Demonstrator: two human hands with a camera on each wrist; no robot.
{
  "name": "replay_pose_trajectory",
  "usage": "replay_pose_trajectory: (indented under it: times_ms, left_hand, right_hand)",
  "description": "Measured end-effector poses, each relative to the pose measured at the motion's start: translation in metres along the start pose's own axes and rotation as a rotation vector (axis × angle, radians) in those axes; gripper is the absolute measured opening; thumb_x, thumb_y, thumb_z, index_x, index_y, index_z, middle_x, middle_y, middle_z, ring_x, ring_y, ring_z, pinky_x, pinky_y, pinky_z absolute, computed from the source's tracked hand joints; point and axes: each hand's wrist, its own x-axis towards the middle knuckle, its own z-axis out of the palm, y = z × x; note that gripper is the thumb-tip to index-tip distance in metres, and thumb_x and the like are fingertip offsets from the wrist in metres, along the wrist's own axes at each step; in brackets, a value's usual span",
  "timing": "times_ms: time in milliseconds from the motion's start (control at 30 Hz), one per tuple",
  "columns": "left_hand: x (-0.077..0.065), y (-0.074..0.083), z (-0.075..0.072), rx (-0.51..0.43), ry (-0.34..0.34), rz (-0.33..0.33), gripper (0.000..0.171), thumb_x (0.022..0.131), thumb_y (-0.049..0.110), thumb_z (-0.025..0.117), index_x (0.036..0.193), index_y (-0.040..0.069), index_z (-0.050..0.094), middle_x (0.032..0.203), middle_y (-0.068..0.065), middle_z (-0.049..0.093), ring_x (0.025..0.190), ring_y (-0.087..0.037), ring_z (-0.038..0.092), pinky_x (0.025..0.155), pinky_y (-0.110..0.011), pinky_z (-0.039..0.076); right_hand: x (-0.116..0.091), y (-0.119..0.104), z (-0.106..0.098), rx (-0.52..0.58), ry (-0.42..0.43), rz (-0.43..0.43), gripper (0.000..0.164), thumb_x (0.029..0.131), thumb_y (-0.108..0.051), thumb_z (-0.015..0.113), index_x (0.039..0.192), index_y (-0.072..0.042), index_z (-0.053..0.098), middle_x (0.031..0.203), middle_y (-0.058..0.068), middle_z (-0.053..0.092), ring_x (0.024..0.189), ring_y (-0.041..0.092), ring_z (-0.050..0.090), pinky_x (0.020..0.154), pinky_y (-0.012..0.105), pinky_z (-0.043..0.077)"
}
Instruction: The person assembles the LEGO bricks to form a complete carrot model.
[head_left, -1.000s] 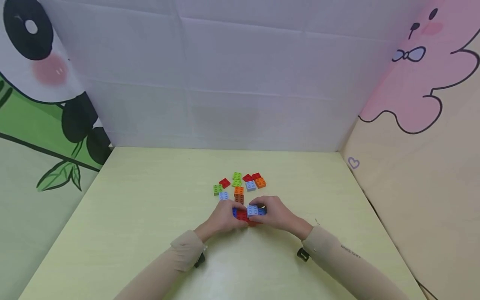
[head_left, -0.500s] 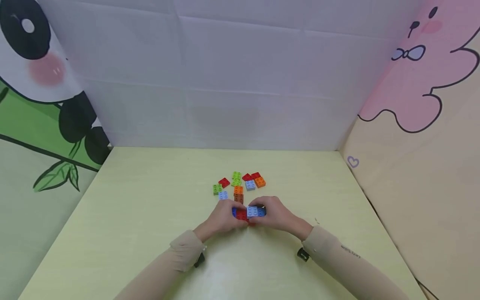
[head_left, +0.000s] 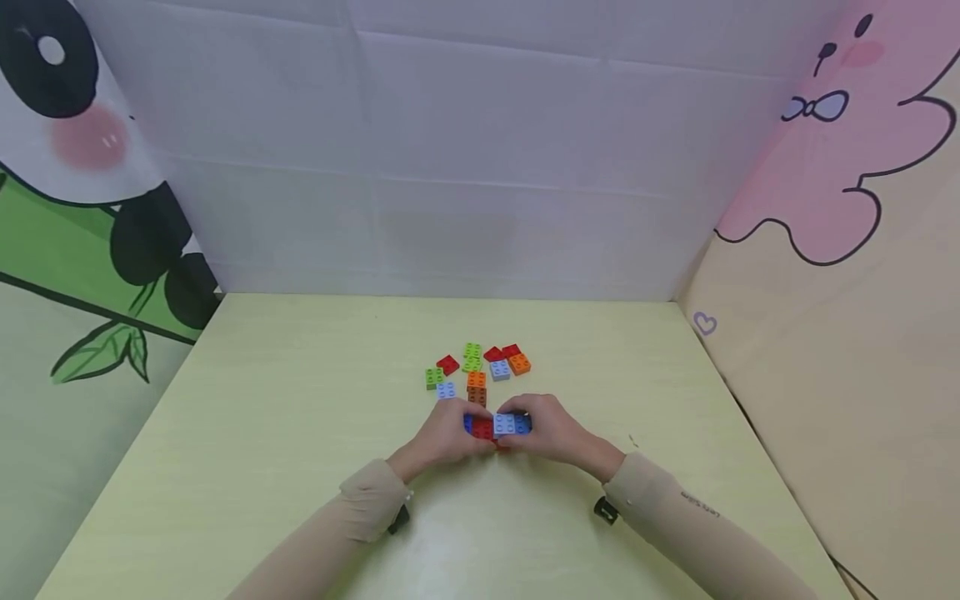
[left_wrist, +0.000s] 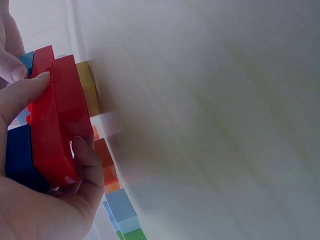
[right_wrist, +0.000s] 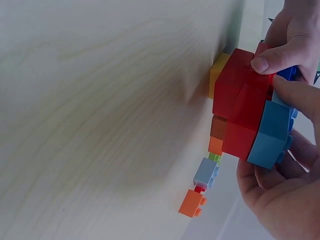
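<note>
In the head view, my left hand (head_left: pixel 452 429) and right hand (head_left: pixel 551 427) meet at a small brick build. Stacked red bricks (left_wrist: pixel 47 130) form its body, gripped between my left thumb and fingers. A yellow brick (left_wrist: pixel 88 87) lies beneath the red ones, by the tabletop. On top at the left sits a dark blue brick (left_wrist: pixel 20 157); at the right, a teal-blue brick (right_wrist: pixel 270 134). My right thumb and fingers pinch a light blue brick (head_left: pixel 504 423) beside the teal-blue one. Its underside is hidden, so how firmly it is seated cannot be told.
Just beyond the hands are orange (head_left: pixel 477 380) and brown (head_left: pixel 477 395) bricks. Light blue (head_left: pixel 446 390), green (head_left: pixel 434 378), red (head_left: pixel 447 364) and orange (head_left: pixel 519 363) bricks lie around them on the table (head_left: pixel 315 375). A pale wall stands behind.
The light blue brick and my right fingers have shifted very slightly toward the person, and less red shows below them. Both hands keep their grip; the loose bricks stay put.
</note>
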Motion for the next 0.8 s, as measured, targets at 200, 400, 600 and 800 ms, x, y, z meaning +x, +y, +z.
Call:
replay_pose_trajectory:
  times_ms: [200,400,600,800]
  left_hand:
    - [-0.001,0.003,0.0,0.002,-0.001,0.0,0.037,0.072,0.034,0.084,0.104,0.018,0.074,0.103,0.005,0.062,0.09,-0.017,0.051,0.078,-0.036,0.043]
    - [-0.002,0.006,-0.001,-0.002,0.002,-0.005,0.037,0.071,0.035,0.085,0.103,0.018,0.075,0.101,0.006,0.062,0.089,-0.016,0.051,0.077,-0.034,0.043]
    - [-0.004,0.011,-0.002,0.005,0.012,-0.004,0.039,0.071,0.034,0.085,0.104,0.016,0.075,0.102,0.005,0.062,0.088,-0.016,0.051,0.077,-0.034,0.043]
    - [-0.006,0.013,-0.002,0.003,0.01,-0.005,0.04,0.071,0.034,0.085,0.105,0.015,0.075,0.102,0.004,0.063,0.088,-0.016,0.052,0.076,-0.034,0.043]
  right_hand:
    - [-0.003,-0.003,-0.002,0.011,0.002,-0.016,0.036,0.079,-0.028,0.079,0.11,-0.015,0.068,0.101,-0.009,0.063,0.09,0.011,0.056,0.079,0.027,0.048]
    - [-0.005,-0.005,-0.003,0.002,0.009,-0.009,0.037,0.079,-0.028,0.08,0.111,-0.014,0.068,0.103,-0.008,0.064,0.091,0.011,0.055,0.08,0.027,0.047]
    - [-0.007,-0.007,-0.004,0.002,0.016,0.002,0.036,0.079,-0.028,0.08,0.111,-0.015,0.069,0.102,-0.007,0.064,0.091,0.011,0.056,0.08,0.027,0.047]
    - [-0.009,-0.007,-0.004,-0.002,0.02,-0.005,0.037,0.078,-0.03,0.08,0.11,-0.015,0.069,0.102,-0.007,0.065,0.09,0.011,0.056,0.08,0.028,0.047]
